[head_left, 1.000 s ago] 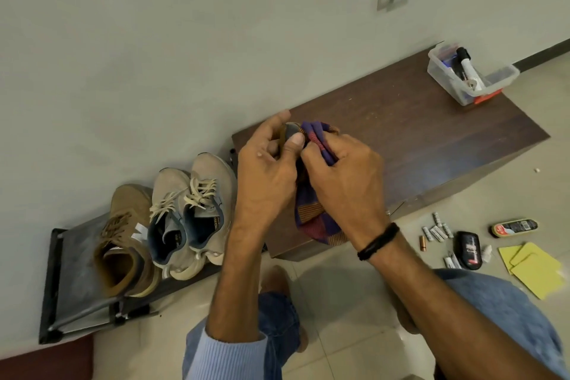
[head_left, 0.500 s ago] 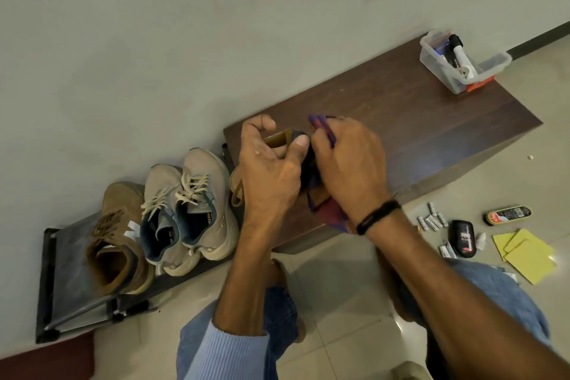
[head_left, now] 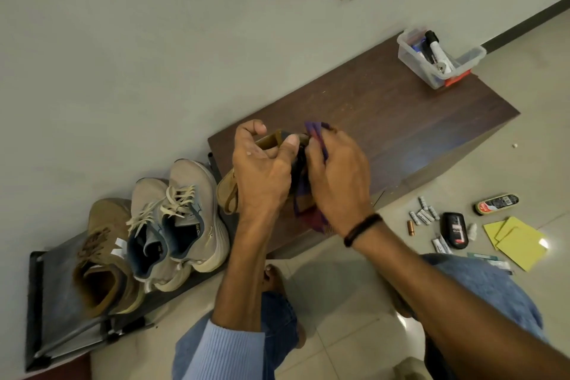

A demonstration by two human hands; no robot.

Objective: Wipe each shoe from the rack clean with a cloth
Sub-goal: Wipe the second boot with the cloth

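- Left hand (head_left: 262, 170) grips the tan shoe (head_left: 226, 194) above the bench (head_left: 401, 120).
- Right hand (head_left: 336, 176) pinches the cloth (head_left: 311, 216) against it.
- Best: brace the shoe firmly and wipe in short, overlapping strokes.

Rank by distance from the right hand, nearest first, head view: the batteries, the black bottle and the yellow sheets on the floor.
1. Batteries: on the floor, just right of the right hand, which grips the cloth.
2. Black bottle: on the floor, right of the batteries.
3. Yellow sheets: farthest right on the floor.
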